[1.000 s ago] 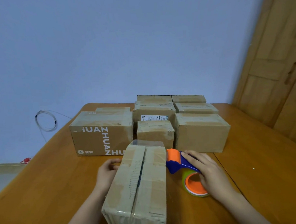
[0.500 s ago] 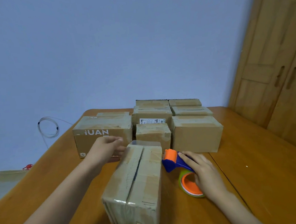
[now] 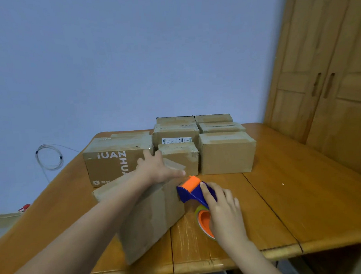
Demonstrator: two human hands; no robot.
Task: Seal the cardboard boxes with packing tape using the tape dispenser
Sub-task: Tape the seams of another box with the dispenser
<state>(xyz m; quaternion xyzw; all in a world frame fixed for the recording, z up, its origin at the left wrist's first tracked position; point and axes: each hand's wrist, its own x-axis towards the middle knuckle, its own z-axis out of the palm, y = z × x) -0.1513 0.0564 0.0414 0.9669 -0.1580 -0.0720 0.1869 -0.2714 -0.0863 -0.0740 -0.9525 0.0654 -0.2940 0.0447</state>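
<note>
Matt brown cardboard box [image 3: 151, 216] under the left grip [image 3: 156, 170]; glossy blue-and-orange plastic tape dispenser [image 3: 195, 194] under the right grip [image 3: 223, 211]; smooth, varnished wooden tabletop [image 3: 297, 203] beneath both.

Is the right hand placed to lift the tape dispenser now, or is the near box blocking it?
Probably yes: the right hand already rests on the tape dispenser, which lies beside the near box, not under it. The left hand is on that box.

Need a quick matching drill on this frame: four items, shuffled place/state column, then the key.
1. left hand
2. right hand
3. tape dispenser
4. HUAN box

A. lies on the table under a hand
B. far left of the stack
C. on the far end of the near box
D. on the dispenser

Pairs: 1-C, 2-D, 3-A, 4-B
</note>
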